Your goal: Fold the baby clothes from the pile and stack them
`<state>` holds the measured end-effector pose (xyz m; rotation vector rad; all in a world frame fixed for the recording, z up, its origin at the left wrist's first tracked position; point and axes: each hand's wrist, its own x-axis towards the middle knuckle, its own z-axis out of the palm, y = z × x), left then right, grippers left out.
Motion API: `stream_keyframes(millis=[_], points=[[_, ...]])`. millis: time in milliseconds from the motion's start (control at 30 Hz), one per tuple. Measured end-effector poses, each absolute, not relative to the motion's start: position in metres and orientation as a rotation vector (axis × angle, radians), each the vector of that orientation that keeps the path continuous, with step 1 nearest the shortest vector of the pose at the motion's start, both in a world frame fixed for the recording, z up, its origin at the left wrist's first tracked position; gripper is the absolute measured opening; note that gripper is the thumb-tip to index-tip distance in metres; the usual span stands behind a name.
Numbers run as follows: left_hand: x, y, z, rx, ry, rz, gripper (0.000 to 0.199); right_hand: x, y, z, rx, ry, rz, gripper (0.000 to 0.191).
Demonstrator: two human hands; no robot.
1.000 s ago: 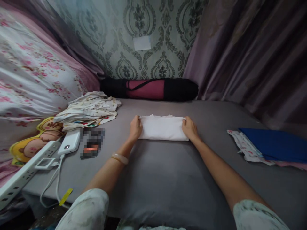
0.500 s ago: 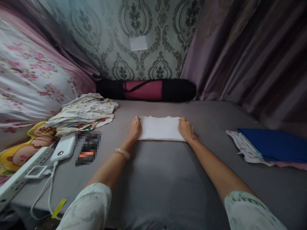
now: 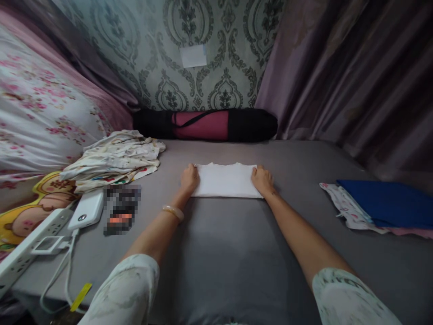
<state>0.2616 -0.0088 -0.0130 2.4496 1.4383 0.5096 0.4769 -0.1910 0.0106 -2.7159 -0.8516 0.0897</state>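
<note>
A white folded cloth [image 3: 225, 181] lies as a flat rectangle on the grey sheet [image 3: 233, 243], its far edge slightly uneven. My left hand [image 3: 190, 178] grips its left end, fingers closed on the far corner. At the opposite end, my right hand [image 3: 262, 180] is closed on the right edge, with thumb and fingers pinched near the far corner. A light bracelet circles my left wrist.
Crumpled patterned clothes [image 3: 117, 158], a white power bank [image 3: 87, 210], a pixelated dark object [image 3: 121, 210] and a power strip [image 3: 32, 246] are left. Folded blue cloth [image 3: 389, 203] tops a pile at right. A black and pink bag [image 3: 206, 125] lies by the wall.
Both hands keep their hold on the white cloth, which stays almost in place. The camera view has shifted slightly.
</note>
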Motion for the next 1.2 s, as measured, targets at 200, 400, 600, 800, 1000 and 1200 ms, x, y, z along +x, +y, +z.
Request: stream_keyframes(millis=[200, 400, 600, 800, 1000, 1200], points=[[0.265, -0.010, -0.011, 2.394, 1.566, 0.486, 0.031, 0.477, -0.186, 0.011, -2.714, -0.745, 0.095, 0.038], [0.259, -0.010, 0.001, 2.360, 1.598, 0.506, 0.033, 0.493, -0.193, 0.018, -2.631, -0.735, 0.264, 0.043], [0.283, -0.057, 0.018, 2.657, 1.337, 0.582, 0.034, 0.454, -0.188, 0.027, -2.496, -1.143, -0.083, 0.046], [0.314, -0.094, 0.004, 2.719, 1.127, 0.356, 0.043, 0.406, -0.168, 0.011, -2.353, -1.735, 0.000, 0.053], [0.308, -0.087, -0.014, 2.761, 1.141, 0.307, 0.052, 0.409, -0.167, -0.005, -2.363, -1.778, 0.013, 0.055], [0.308, -0.081, -0.020, 2.814, 1.130, 0.309, 0.054, 0.410, -0.166, -0.006, -2.398, -1.766, -0.001, 0.054]])
